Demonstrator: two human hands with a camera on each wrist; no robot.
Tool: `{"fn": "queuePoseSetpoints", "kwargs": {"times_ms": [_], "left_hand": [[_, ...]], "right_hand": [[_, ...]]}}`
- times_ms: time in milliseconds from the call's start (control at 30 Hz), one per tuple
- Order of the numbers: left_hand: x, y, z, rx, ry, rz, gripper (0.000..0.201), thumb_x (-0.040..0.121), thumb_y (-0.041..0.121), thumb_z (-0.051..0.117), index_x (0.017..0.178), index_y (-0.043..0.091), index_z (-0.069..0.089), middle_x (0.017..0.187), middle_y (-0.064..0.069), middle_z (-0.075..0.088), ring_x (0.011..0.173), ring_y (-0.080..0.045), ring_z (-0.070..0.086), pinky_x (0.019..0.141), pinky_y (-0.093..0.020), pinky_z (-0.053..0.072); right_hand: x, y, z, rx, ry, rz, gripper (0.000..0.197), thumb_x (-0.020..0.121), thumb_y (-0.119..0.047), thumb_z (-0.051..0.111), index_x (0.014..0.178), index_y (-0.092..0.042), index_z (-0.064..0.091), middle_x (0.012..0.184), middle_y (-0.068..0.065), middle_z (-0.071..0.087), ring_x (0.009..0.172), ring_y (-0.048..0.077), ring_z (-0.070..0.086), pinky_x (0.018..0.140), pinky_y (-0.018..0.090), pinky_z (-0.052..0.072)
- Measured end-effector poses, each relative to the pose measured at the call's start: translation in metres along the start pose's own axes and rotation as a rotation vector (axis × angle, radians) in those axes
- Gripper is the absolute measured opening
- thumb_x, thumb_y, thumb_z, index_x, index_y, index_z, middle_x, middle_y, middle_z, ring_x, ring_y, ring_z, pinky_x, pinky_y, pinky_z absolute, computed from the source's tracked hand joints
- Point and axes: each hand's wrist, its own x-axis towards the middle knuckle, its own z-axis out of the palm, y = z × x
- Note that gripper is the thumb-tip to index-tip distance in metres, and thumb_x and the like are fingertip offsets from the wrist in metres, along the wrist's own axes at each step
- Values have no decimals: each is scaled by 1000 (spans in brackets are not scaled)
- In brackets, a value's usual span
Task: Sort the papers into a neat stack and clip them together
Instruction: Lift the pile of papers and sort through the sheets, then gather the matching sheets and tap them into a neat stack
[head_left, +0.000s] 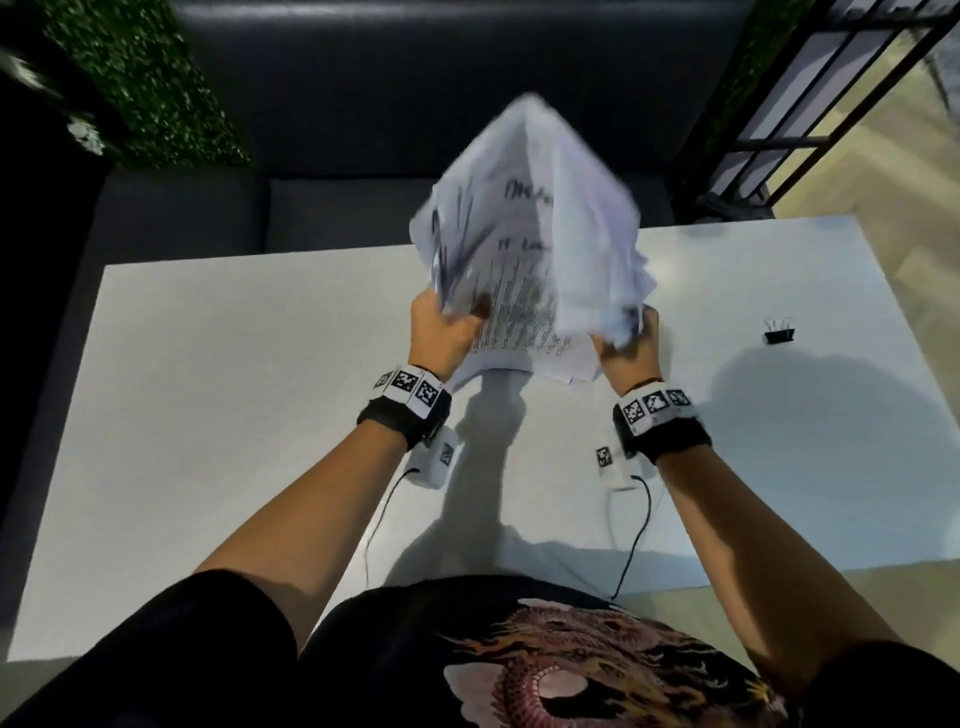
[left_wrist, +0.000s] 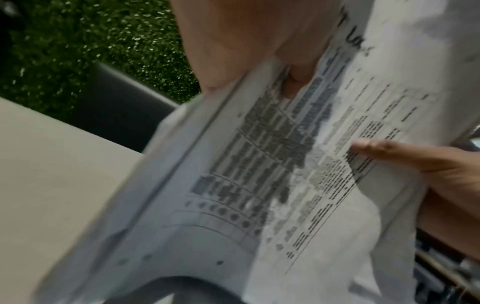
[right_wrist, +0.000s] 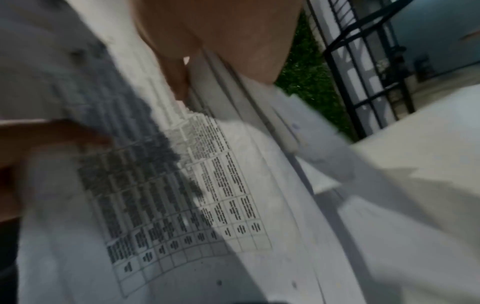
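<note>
Two hands hold the papers (head_left: 530, 244) above the table (head_left: 234, 374) in the head view. The left hand (head_left: 441, 332) grips the lower left edge and the right hand (head_left: 628, 345) the lower right, fingers curled on the sheets. Sheets stand roughly upright, long axis rising away from the person, edges splayed and uneven. Judgement: gathering done, squaring unfinished, clipping not begun; the binder clip (head_left: 780, 332) lies on the table, well apart to the right.

Left wrist view: blurred printed sheets (left_wrist: 272, 164), a thumb pressed on their face.

Right wrist view: fingers (right_wrist: 176, 80) clamp the sheet edges; print runs lengthwise.
</note>
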Motion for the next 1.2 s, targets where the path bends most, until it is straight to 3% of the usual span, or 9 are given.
{"fn": "queuePoseSetpoints", "kwargs": {"times_ms": [133, 267, 400, 500, 667, 833, 967, 1100, 1200], "left_hand": [[7, 17, 2, -27, 157, 74, 25, 81, -4, 68, 87, 21, 65, 81, 4, 67, 70, 2, 65, 66, -19, 57], [8, 18, -16, -61, 43, 87, 66, 74, 3, 80, 129, -7, 45, 115, -28, 61, 100, -25, 67, 85, -37, 59], [12, 15, -27, -48, -62, 74, 63, 72, -5, 80, 124, 5, 46, 113, -15, 65, 101, -15, 69, 86, -34, 60], [18, 11, -36, 7, -62, 44, 60, 69, -1, 83, 121, 2, 51, 101, -8, 66, 85, -3, 69, 76, -34, 62], [15, 10, -24, -40, -58, 8, 55, 76, -15, 71, 97, 30, 47, 92, 11, 68, 85, 2, 69, 78, -21, 59], [26, 6, -37, -86, -112, -31, 43, 75, -10, 74, 107, 14, 57, 102, -2, 67, 97, -14, 68, 84, -33, 60], [34, 9, -43, -57, -206, -94, 51, 73, -2, 77, 119, -4, 54, 101, 0, 69, 91, -4, 72, 80, -20, 58], [38, 13, -46, -17, -222, -56, 49, 74, -6, 75, 119, -5, 57, 101, 1, 69, 91, -1, 71, 76, -16, 56], [39, 8, -45, 29, -290, -54, 46, 75, -8, 74, 117, 6, 62, 106, -3, 69, 97, -6, 70, 84, -26, 58]], "right_hand": [[-5, -24, 4, 120, 22, -155, 22, 83, -16, 74, 102, -18, 62, 94, -10, 66, 85, -1, 64, 69, 0, 46], [-1, -18, -13, 81, 5, -255, 43, 77, -14, 79, 115, -5, 62, 99, -9, 67, 89, -7, 66, 83, 14, 55], [4, -13, -21, 115, -42, -248, 42, 86, -7, 69, 123, 1, 52, 104, -9, 60, 79, -21, 59, 65, -5, 42], [12, -15, -24, 42, -82, -265, 54, 76, -25, 80, 123, -9, 60, 111, -8, 67, 100, -9, 63, 82, 7, 47], [16, -33, -22, -15, -165, -239, 83, 61, -32, 90, 132, -17, 50, 125, -8, 58, 115, 6, 56, 105, 33, 46], [-21, -102, -54, -85, -148, -660, 91, 67, -11, 84, 142, -23, 34, 133, 1, 52, 123, 12, 52, 105, 36, 44], [-68, -155, -51, -722, 132, -1122, 85, 77, -28, 73, 148, -21, 26, 149, 2, 38, 138, 18, 36, 111, 45, 32], [-71, -149, -13, -1147, 54, -1120, 92, 79, -45, 69, 151, -24, 16, 151, 4, 36, 137, 25, 36, 108, 50, 26], [-46, -130, 8, -1273, -61, -1007, 96, 78, -42, 72, 152, -21, 14, 143, 8, 44, 121, 31, 50, 95, 47, 40]]}}
